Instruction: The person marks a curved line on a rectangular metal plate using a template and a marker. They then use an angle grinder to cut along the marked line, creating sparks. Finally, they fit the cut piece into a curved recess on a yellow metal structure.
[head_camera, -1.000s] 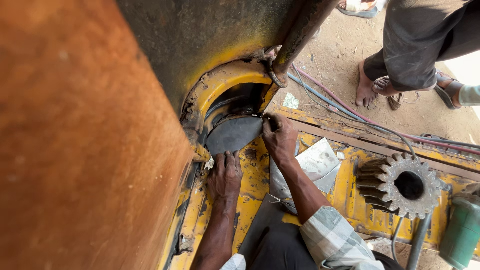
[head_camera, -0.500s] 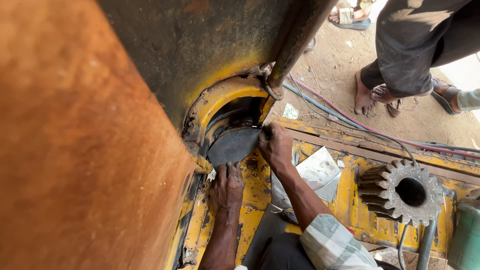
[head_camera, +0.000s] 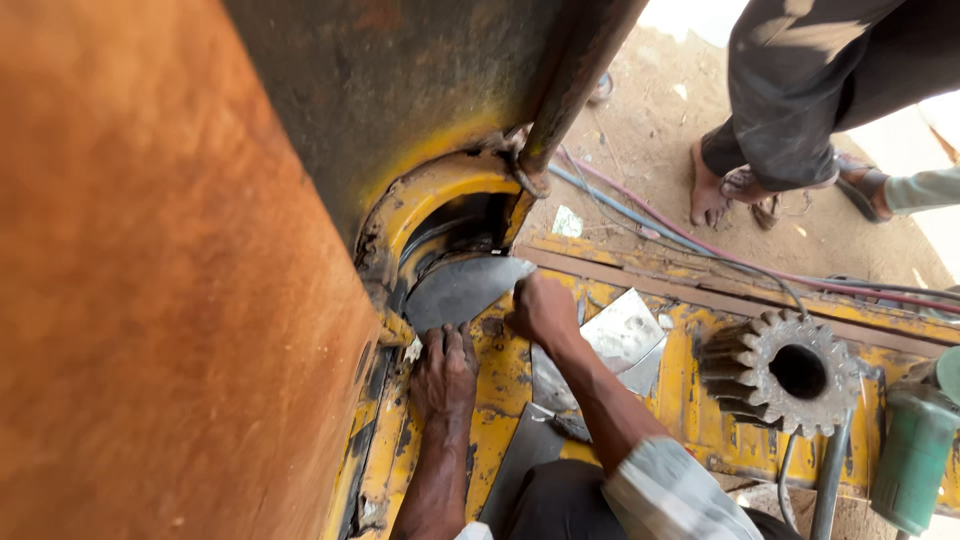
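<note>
Fingers of right hand (head_camera: 541, 308) pinching grey metal plate (head_camera: 458, 291), pointed tip toward the right, left hand (head_camera: 445, 365) fingers together pressing its lower edge

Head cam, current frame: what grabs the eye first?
A huge rusty orange panel fills the left half. At centre, the left hand and right hand press on a grey metal plate at a yellow-rimmed round opening. At right, a big toothed gear lies on the yellow frame; another person's sandalled feet stand on the dirt beyond.
</note>
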